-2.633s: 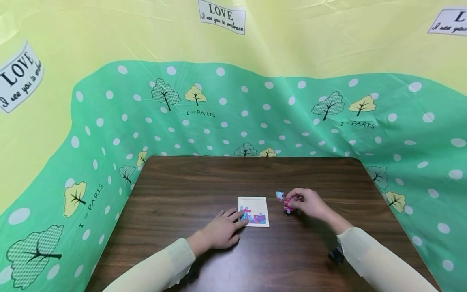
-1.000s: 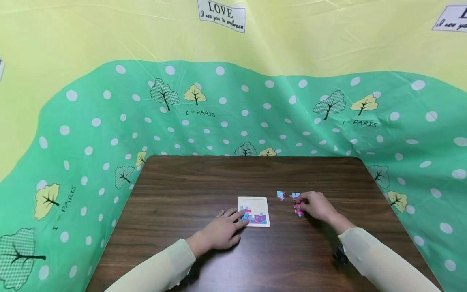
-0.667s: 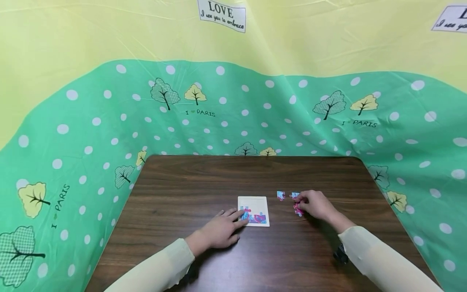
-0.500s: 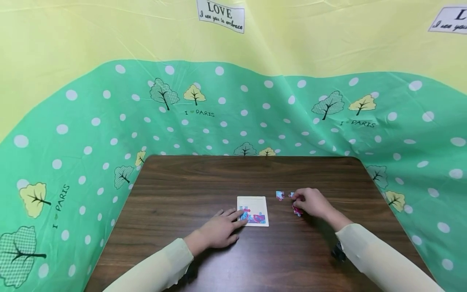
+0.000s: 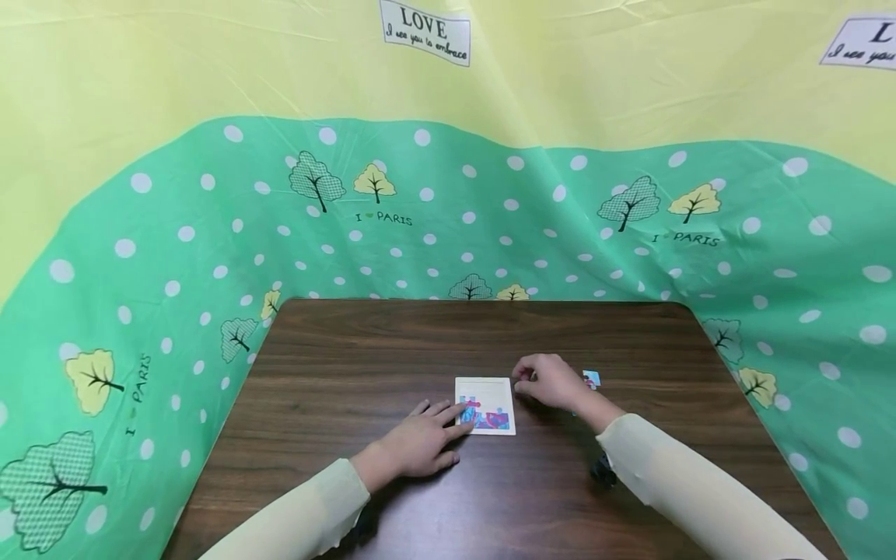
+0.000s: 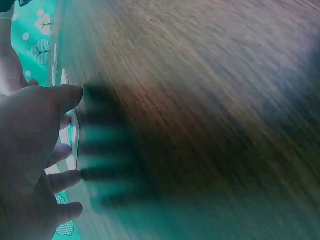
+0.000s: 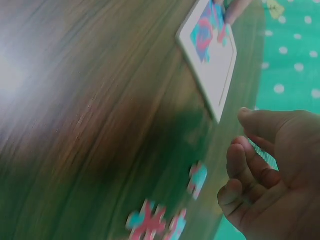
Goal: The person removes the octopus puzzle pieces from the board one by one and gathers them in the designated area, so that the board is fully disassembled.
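Observation:
My left hand lies with spread fingers on the lower left of a white puzzle tray. Joined blue, pink and purple jigsaw pieces fill the lower part of the tray. My right hand is in the air by the tray's upper right corner, fingers loosely curled, with nothing seen between thumb and fingertips. In the right wrist view, a blue-pink jigsaw piece lies below that hand, near a pink one and another one. In the head view, the right hand and wrist hide most of these.
The dark wooden table carries the tray and loose pieces. A green and yellow printed cloth hangs behind and beside it. A small dark device sits under the right wrist.
My right hand has let go of the loose pieces and moved left toward the tray, uncovering a blue piece on its right. My left hand stays put.

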`<state>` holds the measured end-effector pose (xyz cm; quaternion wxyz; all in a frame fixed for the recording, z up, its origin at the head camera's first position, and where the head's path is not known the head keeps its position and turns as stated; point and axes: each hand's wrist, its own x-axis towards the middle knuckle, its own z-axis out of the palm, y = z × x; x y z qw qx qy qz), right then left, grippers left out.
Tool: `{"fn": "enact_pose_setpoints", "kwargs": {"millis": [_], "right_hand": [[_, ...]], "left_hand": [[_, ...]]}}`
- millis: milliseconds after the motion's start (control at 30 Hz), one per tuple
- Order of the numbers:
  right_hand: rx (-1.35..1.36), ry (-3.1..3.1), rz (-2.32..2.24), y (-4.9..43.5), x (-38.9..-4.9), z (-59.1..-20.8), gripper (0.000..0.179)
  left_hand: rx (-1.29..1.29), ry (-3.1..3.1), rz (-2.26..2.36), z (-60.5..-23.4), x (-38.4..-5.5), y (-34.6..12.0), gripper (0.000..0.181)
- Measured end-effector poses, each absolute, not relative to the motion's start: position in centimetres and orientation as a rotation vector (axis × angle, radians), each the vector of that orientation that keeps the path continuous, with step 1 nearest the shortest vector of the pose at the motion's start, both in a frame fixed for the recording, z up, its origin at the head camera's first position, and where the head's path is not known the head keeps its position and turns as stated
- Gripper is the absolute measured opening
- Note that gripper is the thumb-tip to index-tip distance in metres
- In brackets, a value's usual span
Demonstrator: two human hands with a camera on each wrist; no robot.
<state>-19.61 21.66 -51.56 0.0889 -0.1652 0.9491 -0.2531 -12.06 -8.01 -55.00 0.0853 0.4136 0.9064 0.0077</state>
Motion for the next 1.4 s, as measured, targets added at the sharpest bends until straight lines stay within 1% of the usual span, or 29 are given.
{"fn": "enact_pose_setpoints", "kwargs": {"millis": [167, 400, 733, 967, 1400], "right_hand": [[-0.544, 2.779, -0.785, 19.0, -19.5, -51.8, 0.009], [-0.582, 2.724, -0.804, 16.3, -19.3, -52.4, 0.014], [-0.669, 2.737, -0.716, 14.6, -19.3, -53.6, 0.022], [-0.660, 2.731, -0.653, 13.9, -19.3, -53.8, 0.029], [-0.720, 2.769, -0.584, 13.5, -19.2, -54.1, 0.020]], "left_hand": [[1.237, 2.735, 0.021, -55.0, -11.9, -8.4, 0.061], [1.220, 2.748, 0.051, -55.1, -11.8, -9.0, 0.060], [1.151, 2.723, 0.082, -54.9, -11.5, -9.0, 0.061], [1.133, 2.714, 0.078, -55.1, -11.5, -8.9, 0.062], [1.144, 2.723, 0.081, -54.7, -11.6, -8.8, 0.062]]}}
